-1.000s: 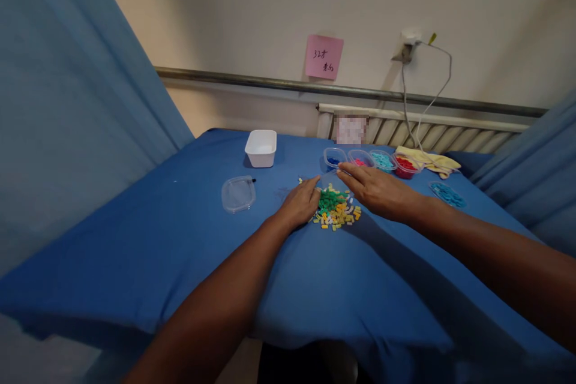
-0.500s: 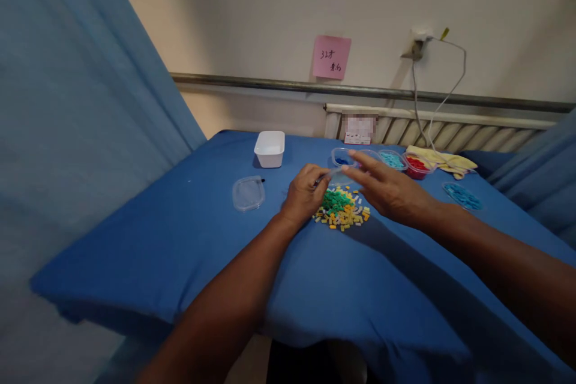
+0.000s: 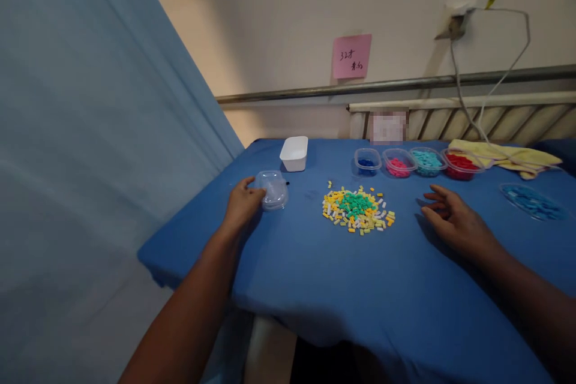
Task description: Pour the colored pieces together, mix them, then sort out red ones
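My left hand (image 3: 244, 201) is at the left edge of the clear plastic lids (image 3: 273, 192), which seem to lie one on the other on the blue cloth. Its thumb overlaps the edge, with the fingers bent beside it. To the right, my right hand (image 3: 454, 222) hovers low over the cloth, holding nothing, its thumb and fingers apart. Between the hands lies a loose pile of small plastic pieces (image 3: 357, 207), green in the middle with yellow and white around.
A white tub (image 3: 294, 156) stands behind the lids. Along the back are clear containers of dark blue (image 3: 366, 165), pink (image 3: 398, 167), light blue (image 3: 426, 162) and red pieces (image 3: 461, 167). A yellow cloth (image 3: 508, 159) and blue pieces (image 3: 533, 201) lie at the right.
My hands have moved apart from over the pile. The left has brought a clear lid leftward to the one on the table; the right has drawn away rightward. The view has shifted.
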Demonstrator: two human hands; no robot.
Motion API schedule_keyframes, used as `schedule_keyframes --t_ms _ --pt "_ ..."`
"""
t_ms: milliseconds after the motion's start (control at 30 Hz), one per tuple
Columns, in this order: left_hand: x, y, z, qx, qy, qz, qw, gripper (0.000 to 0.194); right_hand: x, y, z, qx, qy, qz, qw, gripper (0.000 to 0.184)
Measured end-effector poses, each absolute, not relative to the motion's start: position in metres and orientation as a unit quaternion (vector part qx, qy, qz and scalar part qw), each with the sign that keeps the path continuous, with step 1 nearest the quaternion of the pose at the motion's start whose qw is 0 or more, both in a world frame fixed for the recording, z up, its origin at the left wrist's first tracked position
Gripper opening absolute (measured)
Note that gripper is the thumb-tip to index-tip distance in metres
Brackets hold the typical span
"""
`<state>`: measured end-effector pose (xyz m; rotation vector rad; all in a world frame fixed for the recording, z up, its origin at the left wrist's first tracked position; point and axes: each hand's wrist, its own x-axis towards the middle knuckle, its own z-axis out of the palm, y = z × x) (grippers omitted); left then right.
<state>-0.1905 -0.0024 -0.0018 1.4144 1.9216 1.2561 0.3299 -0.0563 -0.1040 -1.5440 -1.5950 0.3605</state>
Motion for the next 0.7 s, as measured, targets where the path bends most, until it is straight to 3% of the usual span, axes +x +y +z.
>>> schedule_keyframes --t_ms 300,700 --pt "-0.184 0.003 -0.008 0.515 0.748 0.361 0.214 0.066 0.335 -0.053 -0.111 -0.613 -0.613 0.207 0.454 0.063" --pt "-0.165 0.004 -0.01 0.502 0.758 0.348 0.229 0.063 0.338 -0.049 -0.114 -0.603 -0.617 0.228 0.451 0.059"
